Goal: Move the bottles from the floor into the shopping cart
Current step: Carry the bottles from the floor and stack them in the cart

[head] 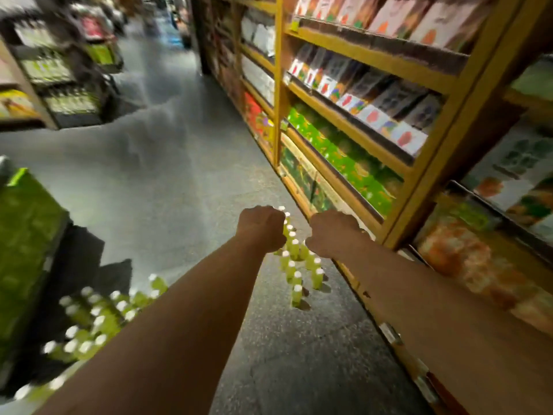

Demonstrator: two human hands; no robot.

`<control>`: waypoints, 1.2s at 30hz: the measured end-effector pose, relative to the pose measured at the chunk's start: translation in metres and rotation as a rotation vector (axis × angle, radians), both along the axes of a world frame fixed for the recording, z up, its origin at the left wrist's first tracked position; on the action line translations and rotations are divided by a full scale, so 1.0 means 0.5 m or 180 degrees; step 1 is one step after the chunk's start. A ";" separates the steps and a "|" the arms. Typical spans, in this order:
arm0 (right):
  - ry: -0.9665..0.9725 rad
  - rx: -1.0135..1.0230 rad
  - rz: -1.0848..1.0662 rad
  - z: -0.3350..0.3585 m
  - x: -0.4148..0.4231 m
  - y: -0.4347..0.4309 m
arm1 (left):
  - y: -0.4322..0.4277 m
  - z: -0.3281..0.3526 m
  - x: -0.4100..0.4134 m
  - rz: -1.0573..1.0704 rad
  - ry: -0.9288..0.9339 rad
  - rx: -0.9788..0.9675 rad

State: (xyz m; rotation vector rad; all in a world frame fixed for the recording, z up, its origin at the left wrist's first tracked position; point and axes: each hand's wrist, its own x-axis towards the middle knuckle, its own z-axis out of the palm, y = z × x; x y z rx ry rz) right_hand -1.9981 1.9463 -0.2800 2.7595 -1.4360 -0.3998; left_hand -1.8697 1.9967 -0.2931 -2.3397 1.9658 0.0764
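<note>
Shop aisle, seen from above: a person's bare arms reach forward, left hand and right hand side by side and just apart. Both hang over a cluster of bottles standing upright on the floor. Each hand shows its back, fingers curled under; whether either grips anything cannot be told. The bottles are slim and pale green with round white caps. They stand in a narrow rank close along the foot of the yellow wooden shelves at right, which hold flat printed packets and boxes. The grey floor is speckled and faintly glossy, with open room left of the rank and on down the aisle. At lower left, a second batch of like bottles crowds a dark holder beside a green box; blur hides its form.
</note>
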 end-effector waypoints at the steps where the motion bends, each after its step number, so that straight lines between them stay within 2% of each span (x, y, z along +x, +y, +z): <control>1: -0.0005 0.0035 0.0087 -0.005 0.029 -0.003 | 0.004 -0.002 0.028 0.0068 -0.0005 -0.0004; 7: -0.0173 0.0144 0.0731 -0.030 0.309 -0.042 | 0.025 -0.034 0.286 0.0744 -0.0117 0.0220; 13: -0.0075 0.0286 0.1339 -0.094 0.514 -0.086 | 0.018 -0.093 0.463 0.1363 -0.0025 0.0429; 23: 0.0094 0.0276 0.2620 -0.171 0.826 -0.197 | -0.002 -0.172 0.653 0.2741 0.0310 0.0375; 29: 0.0309 0.0349 0.3288 -0.238 0.980 -0.170 | 0.036 -0.237 0.749 0.3355 0.0449 0.0472; 36: 0.0553 0.0505 0.3607 -0.342 1.142 -0.134 | 0.089 -0.341 0.891 0.3715 0.0764 0.0664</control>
